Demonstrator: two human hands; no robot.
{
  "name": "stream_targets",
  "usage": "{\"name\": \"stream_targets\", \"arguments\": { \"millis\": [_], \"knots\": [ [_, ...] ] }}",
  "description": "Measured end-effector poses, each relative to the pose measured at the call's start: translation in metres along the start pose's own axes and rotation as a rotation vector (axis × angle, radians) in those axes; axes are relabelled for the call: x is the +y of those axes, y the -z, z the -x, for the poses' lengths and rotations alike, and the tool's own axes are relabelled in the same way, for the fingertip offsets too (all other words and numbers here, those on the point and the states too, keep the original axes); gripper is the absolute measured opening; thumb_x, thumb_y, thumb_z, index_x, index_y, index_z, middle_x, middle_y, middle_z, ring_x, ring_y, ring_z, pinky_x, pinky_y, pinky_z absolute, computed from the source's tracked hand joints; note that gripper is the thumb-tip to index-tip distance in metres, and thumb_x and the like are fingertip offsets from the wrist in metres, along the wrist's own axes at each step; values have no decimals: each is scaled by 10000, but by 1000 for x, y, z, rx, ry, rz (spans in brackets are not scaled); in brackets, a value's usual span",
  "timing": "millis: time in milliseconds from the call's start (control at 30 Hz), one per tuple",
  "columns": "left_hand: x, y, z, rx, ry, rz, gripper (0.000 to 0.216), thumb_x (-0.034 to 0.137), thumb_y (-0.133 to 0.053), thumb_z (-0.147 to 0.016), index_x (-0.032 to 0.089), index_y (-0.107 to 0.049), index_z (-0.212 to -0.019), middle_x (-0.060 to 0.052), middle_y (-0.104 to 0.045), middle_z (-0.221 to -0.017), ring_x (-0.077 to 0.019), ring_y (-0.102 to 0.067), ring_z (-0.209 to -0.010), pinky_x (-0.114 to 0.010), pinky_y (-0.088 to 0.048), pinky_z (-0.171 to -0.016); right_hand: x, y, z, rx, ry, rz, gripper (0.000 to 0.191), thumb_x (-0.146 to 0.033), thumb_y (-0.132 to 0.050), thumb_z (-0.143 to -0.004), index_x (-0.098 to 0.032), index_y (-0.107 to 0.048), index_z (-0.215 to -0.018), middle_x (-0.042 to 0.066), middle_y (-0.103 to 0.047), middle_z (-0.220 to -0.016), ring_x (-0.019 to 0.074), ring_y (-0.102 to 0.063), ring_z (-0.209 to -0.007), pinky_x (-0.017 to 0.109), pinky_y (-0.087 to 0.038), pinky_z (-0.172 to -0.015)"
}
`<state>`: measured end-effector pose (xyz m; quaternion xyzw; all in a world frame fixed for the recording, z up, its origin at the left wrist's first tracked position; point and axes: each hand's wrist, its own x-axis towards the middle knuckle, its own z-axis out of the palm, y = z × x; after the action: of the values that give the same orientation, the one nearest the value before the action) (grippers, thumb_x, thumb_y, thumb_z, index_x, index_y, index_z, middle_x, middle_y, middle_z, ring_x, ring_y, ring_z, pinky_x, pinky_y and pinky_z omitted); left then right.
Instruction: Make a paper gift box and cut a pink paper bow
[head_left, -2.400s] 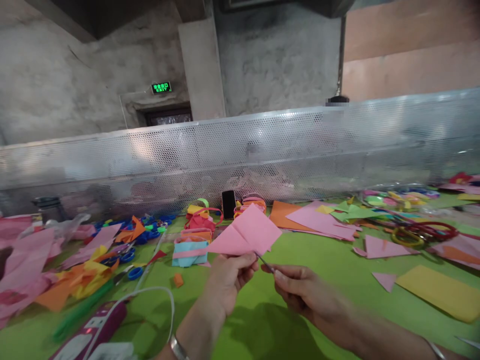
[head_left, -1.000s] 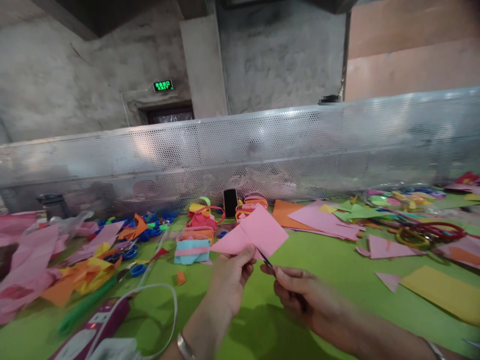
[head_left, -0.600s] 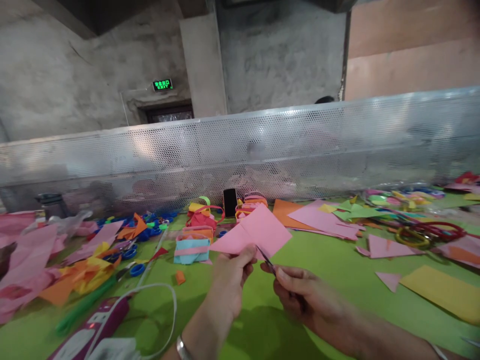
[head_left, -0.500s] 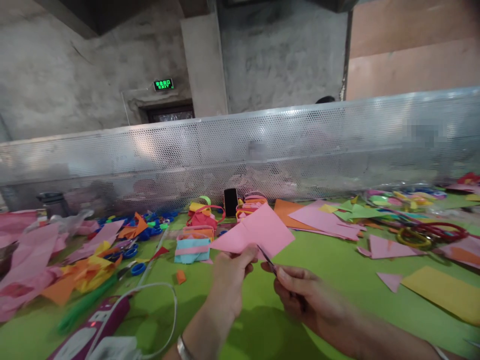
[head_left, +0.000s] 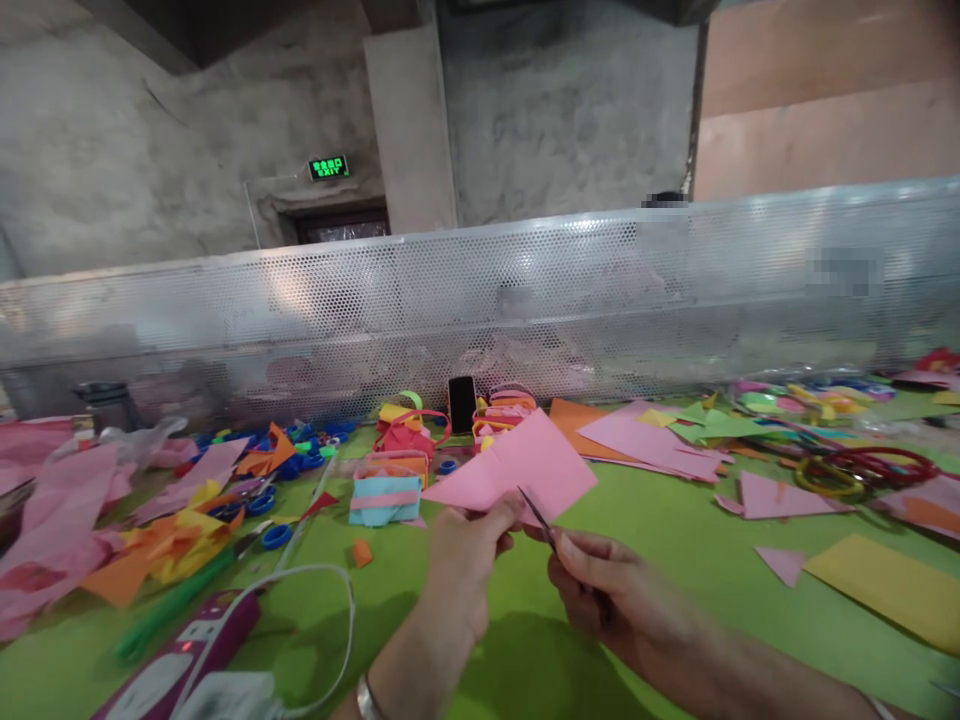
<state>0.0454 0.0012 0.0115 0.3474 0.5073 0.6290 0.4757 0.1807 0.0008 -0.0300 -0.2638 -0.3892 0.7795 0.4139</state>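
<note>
Swung right corner of pink sheet [head_left: 536,460] outward since earlier, pinched it in left fingers [head_left: 501,517], gripped scissors [head_left: 538,518] in right fingers [head_left: 581,560], seemed mid-cut, probably needed steady tension next.

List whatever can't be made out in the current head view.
All in the head view:
Scissors: handles mostly covered by the right hand.
Pink sheet: near corner hidden by the left hand; underside faces away.
Power strip: cut off by the bottom edge.
Shapes behind the mesh panel: blurred by it.
</note>
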Motion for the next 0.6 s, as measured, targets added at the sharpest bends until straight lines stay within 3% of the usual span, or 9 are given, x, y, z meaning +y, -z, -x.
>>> {"name": "stream_targets", "arguments": {
  "millis": [600],
  "knots": [
    [-3, 1, -1, -2, 9, 8, 142, 210, -758, -515, 157, -672, -615, 7, -632, -544, -65, -456, -458, -193, -374, -486, -1, 1, -1, 31, 31, 88, 373, -457, -766, -592, -158, -558, -672, -87, -320, -489, 47, -170, -450, 253, -73, -464]
  ]
}}
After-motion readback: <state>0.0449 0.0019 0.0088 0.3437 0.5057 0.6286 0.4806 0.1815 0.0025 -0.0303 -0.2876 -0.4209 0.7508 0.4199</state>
